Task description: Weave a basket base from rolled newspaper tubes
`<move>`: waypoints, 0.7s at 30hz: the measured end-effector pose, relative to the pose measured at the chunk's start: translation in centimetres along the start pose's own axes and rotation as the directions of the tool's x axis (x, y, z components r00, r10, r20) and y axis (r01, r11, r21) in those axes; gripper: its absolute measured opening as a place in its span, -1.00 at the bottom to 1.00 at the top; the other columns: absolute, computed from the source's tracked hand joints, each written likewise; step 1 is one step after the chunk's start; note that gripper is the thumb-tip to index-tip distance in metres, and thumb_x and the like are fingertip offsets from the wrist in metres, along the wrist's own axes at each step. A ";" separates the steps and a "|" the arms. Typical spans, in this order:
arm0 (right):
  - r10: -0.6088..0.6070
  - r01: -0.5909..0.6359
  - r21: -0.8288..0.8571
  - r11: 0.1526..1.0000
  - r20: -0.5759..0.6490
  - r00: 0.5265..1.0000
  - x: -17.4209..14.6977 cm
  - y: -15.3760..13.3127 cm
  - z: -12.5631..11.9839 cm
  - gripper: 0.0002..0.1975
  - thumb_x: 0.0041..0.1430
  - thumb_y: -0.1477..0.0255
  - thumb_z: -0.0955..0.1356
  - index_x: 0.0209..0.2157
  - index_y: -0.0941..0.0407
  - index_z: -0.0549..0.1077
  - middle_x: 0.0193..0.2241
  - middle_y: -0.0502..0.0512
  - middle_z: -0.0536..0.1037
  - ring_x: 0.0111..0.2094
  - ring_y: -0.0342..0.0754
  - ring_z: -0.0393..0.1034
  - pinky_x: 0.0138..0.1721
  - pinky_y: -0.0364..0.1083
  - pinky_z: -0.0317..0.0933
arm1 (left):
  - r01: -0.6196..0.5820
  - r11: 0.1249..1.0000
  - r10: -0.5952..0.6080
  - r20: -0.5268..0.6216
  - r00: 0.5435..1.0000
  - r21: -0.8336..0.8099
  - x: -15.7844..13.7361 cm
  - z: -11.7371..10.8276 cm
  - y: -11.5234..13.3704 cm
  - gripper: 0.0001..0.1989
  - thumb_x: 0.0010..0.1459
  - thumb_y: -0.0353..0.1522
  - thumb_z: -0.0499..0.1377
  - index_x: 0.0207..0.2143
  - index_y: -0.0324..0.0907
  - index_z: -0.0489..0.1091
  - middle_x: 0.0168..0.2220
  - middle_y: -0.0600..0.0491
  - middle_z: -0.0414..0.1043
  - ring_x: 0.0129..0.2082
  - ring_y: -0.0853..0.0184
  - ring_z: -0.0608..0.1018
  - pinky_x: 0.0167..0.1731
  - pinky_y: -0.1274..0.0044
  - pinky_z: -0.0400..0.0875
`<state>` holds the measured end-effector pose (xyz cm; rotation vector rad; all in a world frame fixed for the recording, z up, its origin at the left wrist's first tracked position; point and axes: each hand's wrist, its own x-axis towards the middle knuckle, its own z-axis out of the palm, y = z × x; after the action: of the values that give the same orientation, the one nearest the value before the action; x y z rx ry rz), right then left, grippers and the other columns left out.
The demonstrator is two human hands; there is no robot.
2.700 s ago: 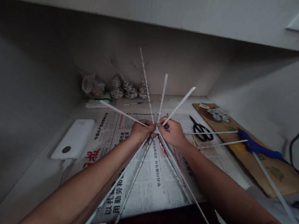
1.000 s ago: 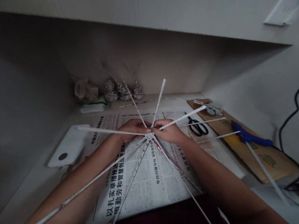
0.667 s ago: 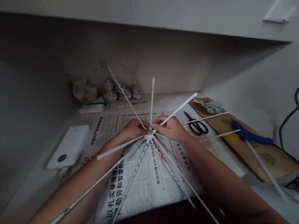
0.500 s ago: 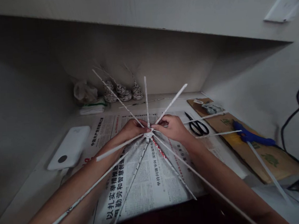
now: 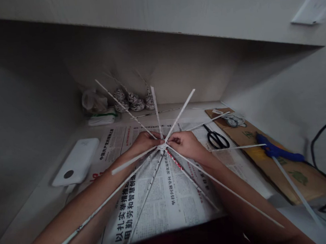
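Several thin rolled-paper sticks radiate like spokes from a small white woven hub (image 5: 162, 147), held above the newspaper (image 5: 147, 213). My left hand (image 5: 147, 141) is closed at the hub's far left side, thumb and fingers pinching the paper sticks there. On the right, my right hand (image 5: 183, 142) has its fingers curled in a pinch at the base of the spokes. One paper stick (image 5: 181, 115) rises up and right between the hands. Another spoke (image 5: 180, 165), marked with red print, slants toward me. The exact grip of the fingertips is partly hidden.
Black-handled scissors (image 5: 217, 137) lie right of my hands. A blue glue gun (image 5: 279, 150) rests on brown cardboard (image 5: 300, 179). To the left is a white power bank (image 5: 77, 160). Several woven paper gourds (image 5: 136, 102) and a plastic bag (image 5: 94, 101) stand at the back.
The spokes have turned slightly, with the upper ones tipping left and the lower right one swinging upward. My right hand has shifted a little at the hub. The view has moved slightly.
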<state>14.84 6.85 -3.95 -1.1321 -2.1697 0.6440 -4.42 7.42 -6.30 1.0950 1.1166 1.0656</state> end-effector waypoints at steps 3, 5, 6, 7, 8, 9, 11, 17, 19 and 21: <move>-0.005 0.003 0.073 0.997 0.025 1.000 0.0 0.2 0.0 -0.86 0.09 0.46 0.36 -0.40 0.12 0.59 -0.46 0.02 0.61 -0.45 -0.12 0.44 -0.42 -0.19 0.21 | 0.013 0.999 -0.014 -0.007 1.000 -0.049 -0.2 0.3 0.0 -0.64 -0.43 -0.36 0.47 -0.45 -0.29 0.57 -0.53 0.01 0.55 -0.56 0.37 0.49 -0.48 0.55 0.34; 0.013 -0.017 0.118 0.993 0.031 0.999 0.0 0.4 0.1 -0.86 0.08 0.45 0.36 -0.39 0.12 0.59 -0.47 0.02 0.61 -0.45 -0.12 0.45 -0.42 -0.20 0.22 | 0.019 0.997 -0.020 -0.013 1.000 -0.080 -0.2 0.4 0.1 -0.63 -0.44 -0.37 0.47 -0.44 -0.29 0.57 -0.52 0.01 0.55 -0.56 0.36 0.50 -0.47 0.53 0.35; 0.031 -0.035 0.133 0.991 0.032 0.999 0.1 0.4 0.1 -0.86 0.07 0.44 0.36 -0.40 0.13 0.59 -0.48 0.02 0.61 -0.44 -0.11 0.45 -0.42 -0.20 0.22 | 0.024 0.996 -0.025 -0.008 1.000 -0.090 -0.2 0.4 0.1 -0.62 -0.44 -0.37 0.47 -0.44 -0.29 0.57 -0.52 0.01 0.55 -0.56 0.35 0.50 -0.46 0.52 0.35; 0.054 -0.058 0.141 0.988 0.031 0.998 0.1 0.4 0.2 -0.86 0.07 0.43 0.36 -0.41 0.13 0.60 -0.48 0.02 0.61 -0.45 -0.11 0.45 -0.42 -0.19 0.22 | 0.030 0.995 -0.030 0.000 1.000 -0.096 -0.1 0.3 0.1 -0.61 -0.44 -0.37 0.47 -0.43 -0.28 0.57 -0.52 0.02 0.55 -0.55 0.34 0.50 -0.45 0.51 0.36; 0.082 -0.085 0.143 0.986 0.030 0.996 0.2 0.3 0.3 -0.85 0.08 0.41 0.36 -0.42 0.14 0.59 -0.49 0.03 0.61 -0.45 -0.11 0.45 -0.43 -0.19 0.21 | 0.034 0.994 -0.033 0.009 0.999 -0.100 -0.1 0.3 0.0 -0.60 -0.44 -0.37 0.47 -0.41 -0.28 0.57 -0.52 0.02 0.55 -0.55 0.33 0.51 -0.44 0.50 0.37; 0.114 -0.116 0.144 0.983 0.025 0.993 0.2 0.2 0.4 -0.83 0.08 0.38 0.36 -0.43 0.14 0.59 -0.50 0.04 0.60 -0.46 -0.10 0.45 -0.44 -0.19 0.21 | 0.036 0.994 -0.035 0.015 0.999 -0.103 -0.1 0.3 0.0 -0.59 -0.44 -0.37 0.47 -0.40 -0.28 0.57 -0.52 0.03 0.55 -0.54 0.33 0.51 -0.43 0.49 0.37; 0.191 -0.188 0.172 0.967 0.000 0.982 0.3 -0.1 0.6 -0.80 0.08 0.34 0.37 -0.46 0.15 0.58 -0.50 0.05 0.60 -0.46 -0.10 0.44 -0.44 -0.18 0.22 | 0.035 0.993 -0.033 0.015 0.999 -0.111 0.0 0.3 0.0 -0.58 -0.44 -0.38 0.48 -0.40 -0.27 0.56 -0.52 0.05 0.54 -0.54 0.32 0.51 -0.41 0.49 0.37; 0.380 -0.297 0.434 0.851 -0.118 0.917 0.7 -0.3 1.8 -0.79 -0.08 0.30 0.46 -0.46 0.17 0.54 -0.48 0.06 0.59 -0.47 -0.09 0.44 -0.42 -0.15 0.26 | -0.006 0.993 0.005 -0.008 1.000 -0.121 0.0 0.5 0.0 -0.57 -0.43 -0.37 0.48 -0.39 -0.27 0.53 -0.49 0.05 0.55 -0.50 0.33 0.52 -0.38 0.49 0.37; 0.394 -0.283 0.512 0.811 -0.119 0.912 0.8 -0.2 2.2 -0.81 -0.11 0.31 0.45 -0.49 0.15 0.50 -0.51 0.03 0.57 -0.50 -0.11 0.41 -0.45 -0.15 0.25 | -0.017 0.993 0.017 0.001 1.000 -0.117 -0.2 0.7 0.2 -0.57 -0.44 -0.37 0.48 -0.39 -0.28 0.54 -0.49 0.04 0.55 -0.49 0.32 0.53 -0.36 0.49 0.38; 0.402 -0.271 0.593 0.758 -0.098 0.910 0.8 -0.2 2.4 -0.81 -0.13 0.32 0.45 -0.50 0.14 0.47 -0.54 -0.01 0.54 -0.53 -0.13 0.38 -0.46 -0.15 0.24 | -0.012 0.993 0.013 0.004 1.000 -0.117 -0.3 0.8 0.3 -0.58 -0.44 -0.37 0.48 -0.41 -0.29 0.53 -0.49 0.04 0.55 -0.49 0.32 0.53 -0.35 0.48 0.38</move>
<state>12.72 7.12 -5.28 -1.1914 -1.4298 1.1755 -3.71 7.09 -5.87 1.0120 1.0311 1.1235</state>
